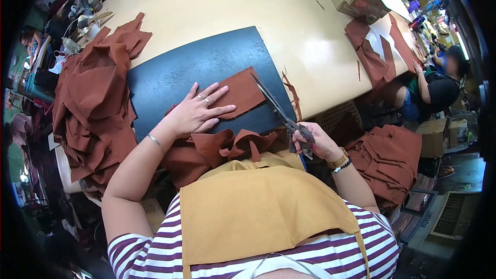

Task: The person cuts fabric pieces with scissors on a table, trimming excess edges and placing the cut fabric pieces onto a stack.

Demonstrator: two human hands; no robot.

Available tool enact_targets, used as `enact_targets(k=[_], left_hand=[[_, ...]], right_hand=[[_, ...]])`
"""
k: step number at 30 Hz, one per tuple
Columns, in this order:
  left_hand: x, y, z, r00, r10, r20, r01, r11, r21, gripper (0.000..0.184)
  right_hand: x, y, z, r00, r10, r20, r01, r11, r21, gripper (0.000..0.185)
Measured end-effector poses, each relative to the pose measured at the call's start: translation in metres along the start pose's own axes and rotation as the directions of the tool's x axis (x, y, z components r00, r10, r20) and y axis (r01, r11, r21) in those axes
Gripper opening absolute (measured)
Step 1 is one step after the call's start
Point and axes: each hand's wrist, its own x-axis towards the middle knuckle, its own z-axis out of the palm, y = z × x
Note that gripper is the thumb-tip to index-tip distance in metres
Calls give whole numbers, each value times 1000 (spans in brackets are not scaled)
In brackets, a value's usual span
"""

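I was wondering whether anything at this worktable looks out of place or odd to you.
Nothing looks spilled. Slightly untidy: thin brown scraps lie loose on the table, off the right edge of the dark board. The scissors in the right hand also look unusual, with ragged grey wrapping bunched around the handles.

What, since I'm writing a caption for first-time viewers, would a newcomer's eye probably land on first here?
Probably the mustard apron, filling the lower centre. Next, the dark mat on the pale table, where the left hand presses a rust-brown piece and the right hand holds scissors at its right edge. The rust-brown fabric heap at the picture's left also stands out.
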Motion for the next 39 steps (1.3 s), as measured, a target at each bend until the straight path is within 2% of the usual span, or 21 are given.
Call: enact_targets(k=[7, 10, 19, 22, 25, 28, 31, 35, 36, 39], left_hand=[[0, 1, -2, 1000, 21, 12, -21, 1000, -12, 46], [-1, 4, -2, 998, 48, 32, -48, 999, -4, 47], [0, 5, 0, 999, 35, 32, -35, 999, -14, 48], [0, 5, -1, 998, 46, 41, -45, 999, -17, 48], [0, 5, 0, 997, 59, 39, -59, 998, -19, 47], [0, 5, -2, 997, 60, 41, -60, 998, -13, 47], [0, 4, 0, 998, 54, 31, -55, 999, 4, 47], [10, -8, 2, 1000, -16, 1, 16, 1000, -15, 48], [19, -17, 2, 999, -48, -16, 48, 999, -24, 48], [55, -41, -8, 983, -129, -129, 130, 992, -1, 45]], right_hand=[[-10, -2, 4, 999, 37, -13, -37, 999, 12, 19], [-1, -5, 12, 1000, -14, -14, 15, 998, 53, 19], [-6, -5, 0, 999, 38, -11, -38, 999, -39, 19], [-1, -6, 3, 1000, 31, 1, -31, 999, -19, 20], [12, -3, 3, 999, -50, 10, 49, 997, 57, 22], [15, -9, -4, 999, -21, 46, 18, 998, 65, 22], [11, -9, -21, 1000, 4, 24, -4, 1000, 4, 22], [24, -1, -56, 953, -264, -148, 288, 942, 174, 16], [34, 0, -70, 932, -273, -241, 318, 931, 177, 15], [73, -8, -108, 728, -558, -398, 565, 817, -111, 12]])
